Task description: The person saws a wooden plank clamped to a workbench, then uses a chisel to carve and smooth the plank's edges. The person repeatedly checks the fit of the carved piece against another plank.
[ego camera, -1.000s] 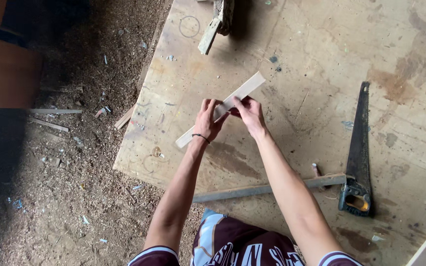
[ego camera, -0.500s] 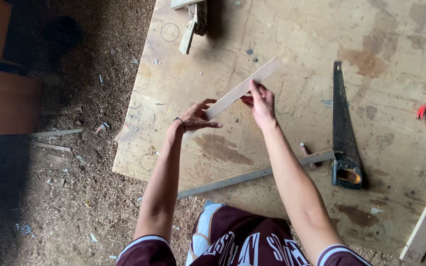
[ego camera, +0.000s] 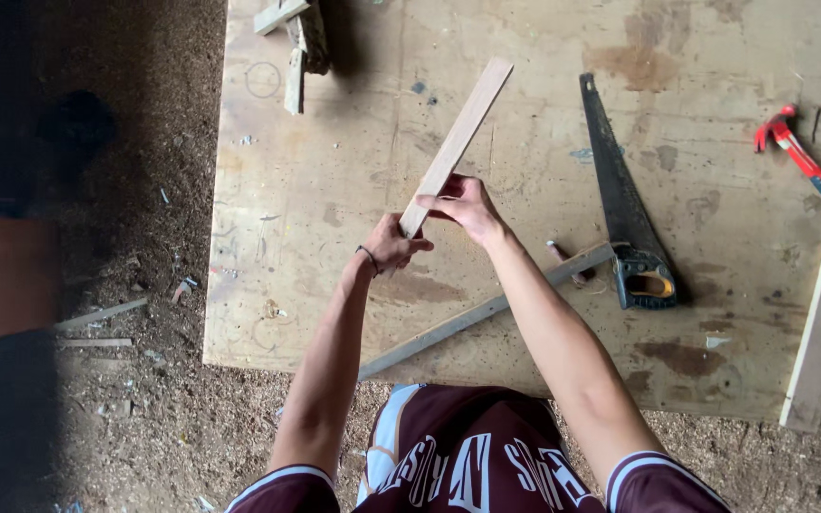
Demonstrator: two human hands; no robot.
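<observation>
Sawdust floor, plywood sheet [ego camera: 334, 237] as work surface. Both hands closed on thin wood strip [ego camera: 458, 133] at its near end, held above sheet's middle: left hand [ego camera: 391, 247] lowest, right hand [ego camera: 467, 204] just above. Strip looks light, stiff, maybe splintery; grip near end. Handsaw [ego camera: 620, 190] lies right, red hammer [ego camera: 805, 161] near far-right edge.

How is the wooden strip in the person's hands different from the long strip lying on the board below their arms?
The held wooden strip is lifted off the plywood board, gripped at its near end by the left hand and right hand; the lying strip rests flat, untouched. The held one looks wider, shorter and pale tan; the lying one is thinner, longer and greyer. Both are straight and slant the same diagonal way.
</observation>
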